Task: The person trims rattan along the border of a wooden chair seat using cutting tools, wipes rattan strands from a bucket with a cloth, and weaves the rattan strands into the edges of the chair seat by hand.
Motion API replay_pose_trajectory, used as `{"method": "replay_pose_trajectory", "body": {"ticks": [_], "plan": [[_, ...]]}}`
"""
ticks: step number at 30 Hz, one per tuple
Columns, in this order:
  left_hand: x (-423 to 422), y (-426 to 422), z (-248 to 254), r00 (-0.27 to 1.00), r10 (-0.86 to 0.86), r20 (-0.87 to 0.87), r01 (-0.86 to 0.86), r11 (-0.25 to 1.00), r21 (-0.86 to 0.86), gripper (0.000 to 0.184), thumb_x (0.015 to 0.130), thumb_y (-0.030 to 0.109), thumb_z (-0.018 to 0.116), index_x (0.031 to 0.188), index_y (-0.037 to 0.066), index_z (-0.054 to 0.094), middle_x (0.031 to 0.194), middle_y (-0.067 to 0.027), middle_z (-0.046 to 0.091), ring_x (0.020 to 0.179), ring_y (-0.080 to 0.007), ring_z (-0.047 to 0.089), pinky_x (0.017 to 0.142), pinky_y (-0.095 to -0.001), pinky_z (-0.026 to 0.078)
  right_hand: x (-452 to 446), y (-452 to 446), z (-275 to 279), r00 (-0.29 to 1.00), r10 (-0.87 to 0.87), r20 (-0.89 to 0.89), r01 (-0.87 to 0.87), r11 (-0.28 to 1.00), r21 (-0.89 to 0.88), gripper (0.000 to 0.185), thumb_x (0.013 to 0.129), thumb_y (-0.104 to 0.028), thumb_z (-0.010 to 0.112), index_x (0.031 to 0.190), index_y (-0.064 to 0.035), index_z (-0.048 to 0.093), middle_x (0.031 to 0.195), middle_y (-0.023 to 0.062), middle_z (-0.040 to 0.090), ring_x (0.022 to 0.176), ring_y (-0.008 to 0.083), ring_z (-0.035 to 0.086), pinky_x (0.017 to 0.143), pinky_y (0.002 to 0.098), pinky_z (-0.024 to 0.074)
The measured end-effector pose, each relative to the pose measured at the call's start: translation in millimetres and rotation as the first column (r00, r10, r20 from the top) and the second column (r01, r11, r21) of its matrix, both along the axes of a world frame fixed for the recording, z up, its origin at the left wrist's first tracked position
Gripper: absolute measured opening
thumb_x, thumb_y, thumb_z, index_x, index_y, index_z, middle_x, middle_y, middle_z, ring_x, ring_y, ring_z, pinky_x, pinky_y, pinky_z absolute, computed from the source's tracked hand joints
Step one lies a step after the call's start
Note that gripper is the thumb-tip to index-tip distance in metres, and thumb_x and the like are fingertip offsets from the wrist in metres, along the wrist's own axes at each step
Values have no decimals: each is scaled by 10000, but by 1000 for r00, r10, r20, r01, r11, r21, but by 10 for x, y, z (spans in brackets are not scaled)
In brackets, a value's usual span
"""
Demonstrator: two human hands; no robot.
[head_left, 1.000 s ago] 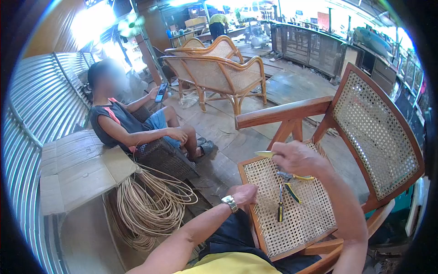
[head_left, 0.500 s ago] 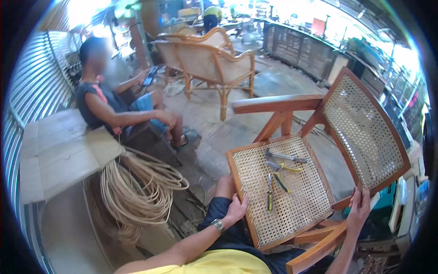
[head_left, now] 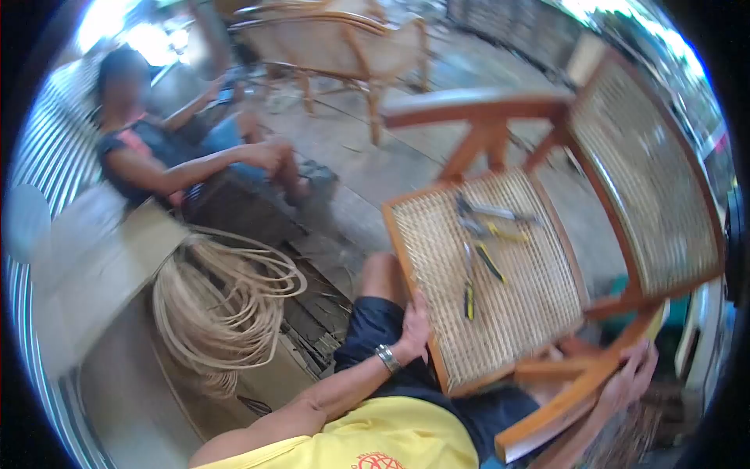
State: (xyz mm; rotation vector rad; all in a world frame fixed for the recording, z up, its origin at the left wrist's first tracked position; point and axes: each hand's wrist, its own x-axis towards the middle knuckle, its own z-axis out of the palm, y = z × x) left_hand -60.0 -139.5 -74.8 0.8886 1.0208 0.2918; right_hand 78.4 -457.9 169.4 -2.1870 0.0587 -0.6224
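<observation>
A wooden armchair point(head_left: 587, 211) with woven cane seat and back stands tilted before me, across my lap. My left hand point(head_left: 416, 327) grips the wooden edge of its cane seat point(head_left: 539, 301), thumb on top. My right hand point(head_left: 631, 379), slightly blurred, is closed around the outer side of the near armrest point(head_left: 558, 410), close to the chair back. On the seat lie a hammer point(head_left: 500, 212), a yellow-handled tool point(head_left: 506, 233) and pliers point(head_left: 471, 285) with dark and yellow handles. Motion blur hides finer detail of these tools.
To the left, a coil of rattan strips point(head_left: 223, 305) hangs beside a cardboard sheet point(head_left: 86, 273). Behind it a seated person point(head_left: 168, 160) holds a phone. A rattan settee point(head_left: 336, 51) stands at the back. Green material point(head_left: 617, 313) shows behind the chair.
My view has tipped downward. My right hand has moved from the lower corner of the chair back down to the near armrest. My left hand stays on the seat edge.
</observation>
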Motion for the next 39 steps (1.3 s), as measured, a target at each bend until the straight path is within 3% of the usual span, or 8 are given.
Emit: {"method": "replay_pose_trajectory", "body": {"ticks": [5,12,15,27,32,36,38,39], "plan": [[125,18,-322,980,-47,195,56,997,-43,746,1078,554,316,1534,-36,312,1584,-136,380,1429,-245,388,1188,-337,282,29,-39,-33,996,-28,86,23,998,53,230,1041,-232,591,1079,-26,686,797,-11,604,761,83,549,739,267,462],[46,109,-360,990,-122,-75,134,975,178,827,1025,662,343,1512,-7,368,1447,-136,518,1247,-254,568,1074,-373,453,-142,101,-103,990,55,127,-80,978,195,207,1011,-231,652,1026,-29,691,749,-32,571,707,47,525,663,214,438],[185,105,-613,981,-100,168,66,978,198,860,1012,682,354,1485,-35,398,1405,-147,554,1195,-256,599,1030,-371,485,-153,73,-138,978,58,202,-102,971,218,206,1008,-228,657,1028,-27,697,741,-38,568,697,46,533,650,218,445],[187,152,-507,995,-72,64,56,974,220,950,952,738,433,1400,-98,492,1330,-220,583,1149,-305,582,1038,-403,441,-82,50,-176,970,195,146,-210,973,94,241,988,-303,667,989,-68,718,691,-41,597,637,48,517,608,239,432],[220,174,-616,971,-103,215,71,986,151,839,1050,610,332,1539,-71,299,1611,-172,344,1464,-274,360,1197,-337,254,-90,36,-145,967,201,154,-221,968,119,256,986,-299,666,987,-49,721,700,-30,608,641,48,522,617,238,441],[125,238,-636,954,-234,187,185,952,246,841,1053,609,320,1556,-62,256,1618,-176,322,1476,-271,331,1218,-346,209,-102,18,-179,960,165,227,-209,960,184,253,986,-292,664,988,-46,723,722,-23,639,655,48,563,631,241,468],[23,238,-582,950,-251,184,217,958,185,825,986,731,353,1352,11,520,1185,-87,633,1014,-193,625,839,-338,535,-61,-24,-304,942,144,302,-217,950,223,248,989,-282,665,974,-40,722,731,-25,653,661,58,593,626,247,481],[-37,199,-499,942,-286,178,252,949,192,825,986,731,353,1352,11,520,1185,-87,633,1014,-193,625,839,-338,535,-118,-32,-324,905,180,385,-297,916,269,237,1000,-273,655,983,-45,717,736,-16,655,669,66,594,649,241,481]]}}
